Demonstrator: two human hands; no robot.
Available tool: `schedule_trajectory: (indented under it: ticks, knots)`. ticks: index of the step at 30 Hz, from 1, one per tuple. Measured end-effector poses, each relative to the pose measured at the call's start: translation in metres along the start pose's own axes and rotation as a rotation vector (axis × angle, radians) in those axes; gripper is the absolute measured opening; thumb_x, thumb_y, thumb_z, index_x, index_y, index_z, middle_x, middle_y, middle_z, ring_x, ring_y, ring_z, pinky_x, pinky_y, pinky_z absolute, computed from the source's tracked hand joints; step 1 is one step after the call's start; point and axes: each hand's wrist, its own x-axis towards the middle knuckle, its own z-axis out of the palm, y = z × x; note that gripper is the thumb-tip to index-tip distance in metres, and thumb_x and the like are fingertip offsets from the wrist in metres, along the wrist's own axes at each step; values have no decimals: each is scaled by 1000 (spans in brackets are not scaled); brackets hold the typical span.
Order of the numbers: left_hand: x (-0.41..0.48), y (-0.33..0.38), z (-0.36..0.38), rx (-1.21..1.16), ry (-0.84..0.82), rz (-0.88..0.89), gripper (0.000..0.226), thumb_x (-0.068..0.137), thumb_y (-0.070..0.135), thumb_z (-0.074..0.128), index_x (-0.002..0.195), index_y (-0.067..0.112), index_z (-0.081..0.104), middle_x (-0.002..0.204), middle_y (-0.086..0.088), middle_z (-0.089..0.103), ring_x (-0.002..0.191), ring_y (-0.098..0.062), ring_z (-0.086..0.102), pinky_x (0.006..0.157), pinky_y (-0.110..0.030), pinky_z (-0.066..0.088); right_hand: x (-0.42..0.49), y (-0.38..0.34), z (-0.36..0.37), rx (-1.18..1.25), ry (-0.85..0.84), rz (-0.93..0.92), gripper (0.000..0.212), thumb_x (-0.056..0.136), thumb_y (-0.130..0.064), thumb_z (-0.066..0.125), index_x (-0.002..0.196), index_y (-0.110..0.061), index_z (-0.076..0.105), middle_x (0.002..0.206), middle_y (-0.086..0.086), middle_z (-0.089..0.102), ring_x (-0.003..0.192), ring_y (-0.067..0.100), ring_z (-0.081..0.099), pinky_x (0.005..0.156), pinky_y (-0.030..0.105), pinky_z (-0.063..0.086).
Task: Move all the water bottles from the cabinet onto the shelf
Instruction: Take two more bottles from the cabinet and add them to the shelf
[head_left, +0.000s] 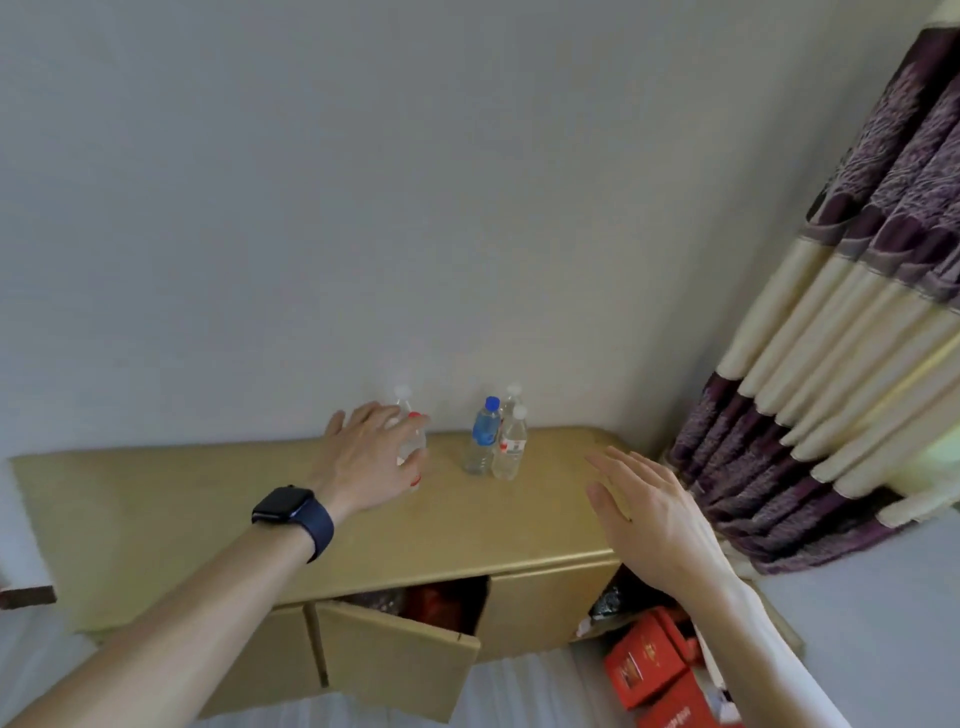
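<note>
Left hand curled round red-capped bottle; right hand spread, empty; grip mid-body, lift straight, clear of neighbouring bottles.

One wide-angle view, worn on the head, looks forward and down at the cabinet top from close range. Both forearms run in from the bottom edge, the left hand round a bottle at mid-frame and the right hand right of centre. The camera faces the wall, which fills the upper half. Other bottles stand small near the centre, and the lens bends the curtain along the right edge. An open door shows from above at the bottom.
</note>
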Motion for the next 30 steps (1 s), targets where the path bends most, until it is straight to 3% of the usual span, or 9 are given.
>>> schedule_trajectory:
  ticks: [5,10,14,18,24,26,30]
  knots:
    - [82,19,33,-1,-93,43,51,97,51,38,147,42,36,151,4,41,142,-20,31,111,-42,29,77,39,28,28,-63,44,44,97,-50,37,139,-40,45,144,-15,48,136,18,39,107,40,39]
    - [151,41,82,-67,-201,42,46,96,47,42,140,35,44,128,1,56,123,-26,48,93,-38,44,186,88,74,99,-147,73,44,97,-46,42,139,-35,48,139,-7,55,131,22,44,103,40,43]
    - [206,64,133,-142,-286,-5,49,96,47,41,142,31,40,122,0,58,115,-24,53,79,-33,40,274,120,124,111,-317,75,47,98,-49,36,143,-37,42,145,-6,50,134,21,42,107,41,39]
    - [258,86,177,-206,-368,-101,49,95,49,42,140,32,36,119,1,55,115,-24,51,83,-36,43,355,137,168,104,-489,23,48,99,-50,34,144,-35,40,144,-3,50,130,22,47,103,39,40]
    - [314,113,229,-250,-338,-185,55,95,43,44,146,34,25,124,-1,56,112,-28,55,81,-42,52,440,130,236,133,-600,-66,55,97,-57,33,147,-34,37,130,7,59,120,28,54,94,40,44]
    - [325,118,245,-238,-338,-192,53,96,39,44,145,34,25,119,-4,56,107,-28,56,75,-42,53,455,129,256,135,-635,-82,55,95,-63,32,142,-37,42,122,5,61,113,27,58,90,40,47]
    - [334,121,261,-249,-324,-205,44,98,35,47,139,34,30,114,-5,51,97,-26,58,69,-40,54,464,141,278,118,-596,-137,44,96,-61,36,114,-25,53,99,4,67,90,27,61,72,37,47]
